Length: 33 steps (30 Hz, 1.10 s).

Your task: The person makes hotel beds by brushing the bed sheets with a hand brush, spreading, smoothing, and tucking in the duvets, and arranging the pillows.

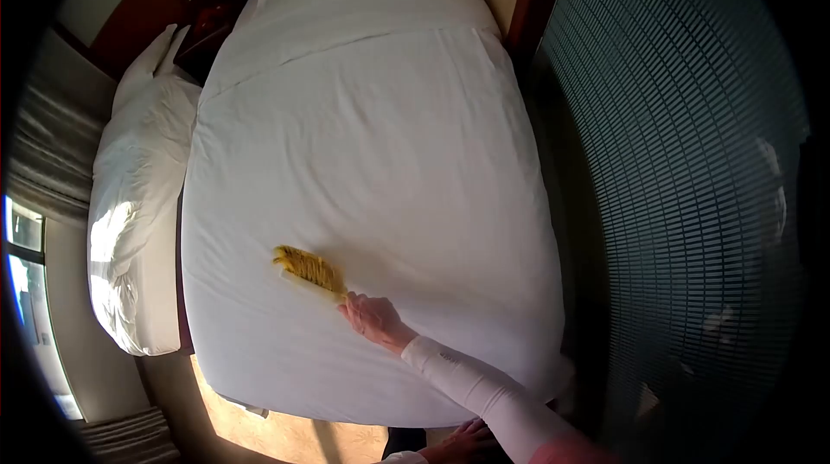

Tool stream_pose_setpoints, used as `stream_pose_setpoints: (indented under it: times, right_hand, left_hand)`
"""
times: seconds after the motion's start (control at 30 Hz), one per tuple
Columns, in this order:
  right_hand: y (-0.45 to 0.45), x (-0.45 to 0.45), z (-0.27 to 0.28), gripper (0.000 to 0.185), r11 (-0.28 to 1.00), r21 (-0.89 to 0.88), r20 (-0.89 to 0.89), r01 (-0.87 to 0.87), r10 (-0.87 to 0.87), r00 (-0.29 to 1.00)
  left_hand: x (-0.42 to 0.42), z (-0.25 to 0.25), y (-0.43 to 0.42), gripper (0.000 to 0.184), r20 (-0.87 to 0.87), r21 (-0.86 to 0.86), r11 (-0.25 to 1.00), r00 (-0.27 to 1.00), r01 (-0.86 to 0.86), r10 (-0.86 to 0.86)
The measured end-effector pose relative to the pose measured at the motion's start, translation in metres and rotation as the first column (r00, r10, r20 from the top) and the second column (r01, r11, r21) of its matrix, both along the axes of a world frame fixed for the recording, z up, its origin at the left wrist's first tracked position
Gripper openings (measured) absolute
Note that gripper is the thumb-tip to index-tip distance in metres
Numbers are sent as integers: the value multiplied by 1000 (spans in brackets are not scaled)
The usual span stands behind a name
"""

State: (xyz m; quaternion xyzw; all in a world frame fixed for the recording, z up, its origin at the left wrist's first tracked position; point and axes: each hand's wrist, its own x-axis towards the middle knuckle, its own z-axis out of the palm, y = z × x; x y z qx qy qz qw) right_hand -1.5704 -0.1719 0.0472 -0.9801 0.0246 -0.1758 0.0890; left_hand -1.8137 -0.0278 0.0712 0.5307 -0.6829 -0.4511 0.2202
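Right hand [373, 320] grips bed brush [309, 272], lower centre; left hand [462, 444], bottom edge, grip indeterminable. Duvet [372, 153] mostly smooth; central creases remain.

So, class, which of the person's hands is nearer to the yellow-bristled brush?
Right. The right hand grips the brush at its handle end; the left hand is apart from it, at the picture's bottom edge.

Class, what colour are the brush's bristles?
The bristles are yellow with darker streaks, seen best in the head view.
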Motion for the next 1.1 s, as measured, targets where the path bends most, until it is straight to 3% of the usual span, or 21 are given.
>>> stream_pose_setpoints:
  times: [0.03, 0.07, 0.2, 0.27, 0.33, 0.37, 0.4, 0.47, 0.53, 0.57, 0.6, 0.63, 0.67, 0.77, 0.8, 0.83, 0.87, 0.93, 1.0, 1.07, 1.1]
  right_hand:
    - [-30, 5, 16, 33, 900, 426, -116, 89, -43, 992]
    - [-67, 0, -4, 32, 921, 299, -196, 251, -198, 960]
    - [-216, -158, -26, 38, 397, 385, -360, 833, -766, 532]
    - [-235, -274, -51, 45, 122, 417, -674, 901, -624, 396]
    - [-204, -363, -60, 42, 173, 223, -728, 959, -625, 282]
    - [-200, -370, -44, 44, 16, 137, -840, 990, -527, 125]
    - [-198, -361, -22, 43, 128, 168, -758, 977, -617, 212]
    - [-200, -296, 36, 33, 338, 174, -536, 925, -755, 376]
    - [-235, -211, 39, 24, 366, 299, -509, 881, -720, 472]
    - [-249, -153, 42, 21, 482, 413, -404, 773, -664, 629]
    - [-254, -88, 43, 20, 564, 551, -282, 616, -568, 773]
    - [-249, -22, 34, 18, 681, 556, -171, 476, -467, 868]
    - [-221, 40, 18, 20, 793, 243, -199, 559, -523, 829]
    - [-179, 194, -21, 17, 948, 288, -137, 137, -100, 985]
    - [-176, 230, -35, 17, 956, 292, -106, 14, 17, 994]
    - [-189, 256, -47, 17, 957, 286, -92, -50, 80, 993]
    - [-218, 273, -52, 17, 948, 317, -88, -20, 51, 995]
    - [-313, 263, -34, 21, 866, 430, -174, 255, -198, 965]
    - [-421, 226, -39, 33, 605, 519, -317, 604, -520, 793]
    - [-503, 151, -67, 36, 540, 573, -107, 616, -697, 709]
    - [-520, 110, -49, 38, 129, 748, -469, 651, -591, 656]
  left_hand:
    - [-2, 1, 1, 57, -5, -2, 997, 997, -72, 72]
    - [22, 14, -7, 56, -42, -36, 985, 985, -170, 168]
    - [205, 30, -62, 65, 160, -274, 823, 820, -497, 549]
    - [310, 11, -90, 73, 312, -413, 669, 594, -618, 742]
    - [400, -21, -122, 72, 495, -437, 541, 309, -719, 812]
    - [433, -46, -146, 72, 547, -412, 431, 161, -802, 822]
    - [446, -38, -175, 73, 674, -313, 376, 75, -872, 735]
    - [418, -55, -221, 73, 656, -437, 480, 96, -761, 749]
    - [360, -48, -271, 67, 524, -340, 772, 574, -536, 629]
    - [328, -51, -284, 64, 467, -340, 829, 685, -445, 559]
    - [309, -55, -292, 65, 395, -356, 823, 726, -443, 562]
    - [305, -61, -297, 63, 620, -225, 903, 661, -366, 422]
    - [303, -72, -299, 65, 567, -310, 877, 669, -366, 480]
    - [311, -117, -294, 69, 345, -537, 742, 698, -401, 627]
    - [313, -112, -292, 69, 406, -519, 765, 678, -381, 613]
    - [312, -121, -293, 64, 245, -357, 795, 772, -490, 586]
    - [314, -130, -291, 59, 71, -170, 818, 821, -550, 566]
    - [320, -118, -289, 54, 415, -250, 896, 796, -366, 441]
    - [324, -100, -299, 54, 373, -339, 849, 771, -404, 516]
    - [325, -103, -298, 56, 361, -322, 856, 783, -405, 506]
    - [320, -111, -295, 59, 346, -305, 858, 792, -413, 504]
